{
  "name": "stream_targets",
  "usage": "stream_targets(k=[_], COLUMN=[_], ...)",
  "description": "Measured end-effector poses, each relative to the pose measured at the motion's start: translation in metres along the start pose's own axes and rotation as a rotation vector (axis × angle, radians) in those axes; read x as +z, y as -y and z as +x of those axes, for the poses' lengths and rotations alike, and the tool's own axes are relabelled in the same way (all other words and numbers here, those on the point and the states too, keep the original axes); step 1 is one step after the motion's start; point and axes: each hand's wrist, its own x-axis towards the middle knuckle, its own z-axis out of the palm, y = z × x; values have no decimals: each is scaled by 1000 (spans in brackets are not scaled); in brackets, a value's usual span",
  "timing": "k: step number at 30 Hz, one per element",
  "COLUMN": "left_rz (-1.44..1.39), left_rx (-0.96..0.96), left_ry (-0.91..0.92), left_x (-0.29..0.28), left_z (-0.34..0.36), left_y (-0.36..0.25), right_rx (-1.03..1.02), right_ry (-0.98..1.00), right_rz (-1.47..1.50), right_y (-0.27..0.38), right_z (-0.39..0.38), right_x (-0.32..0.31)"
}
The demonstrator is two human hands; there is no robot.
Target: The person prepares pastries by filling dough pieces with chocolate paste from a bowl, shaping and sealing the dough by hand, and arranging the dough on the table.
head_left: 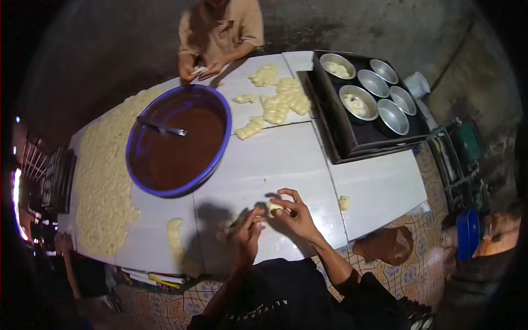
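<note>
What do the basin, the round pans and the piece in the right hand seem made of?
Basin: probably plastic; smooth, glossy blue-purple. Round pans: likely bare metal; silvery, with bright reflections. Piece in the right hand: apparently dough; pale, finish unclear.

Dough (104,181) lies along the left edge of the bench (297,170), the basin (165,192) overlapping its right side. The tray (329,113), tins (373,83) inside, occupies the far right corner.

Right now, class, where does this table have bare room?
Mostly bare: the white tabletop between the blue basin, black tray and right hand; also the patch right of the small dough piece, below the tray. Crowded: the left side, covered with pale dough.
</note>
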Motion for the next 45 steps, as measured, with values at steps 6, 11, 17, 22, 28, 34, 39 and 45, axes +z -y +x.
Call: stream_targets(k=[6,11,17,22,28,34,39,45], left_rz=[39,-739,-1205,-376,966,946,-522,-82], left_rx=[76,-77,-290,42,-124,-48,-447,-324], left_ry=[-270,-10,278,20,-290,-223,17,-132], left_x=[-2,-17,-35,-77,-137,-96,-52,-34], left_z=[-1,6,20,143,231,178,102,55], left_y=[-8,-18,-29,-61,-30,-48,-58,-50], right_rx=[-189,-315,86,48,174,200,356,-239], right_ry=[-22,163,453,499,294,158,311,-82], right_rz=[-42,62,526,663,874,832,1259,-195], right_y=[1,16,4,-35,-52,-58,-77,-22], right_z=[1,26,37,36,38,52,57,33], right_x=[52,72,61,65,63,63,67,78])
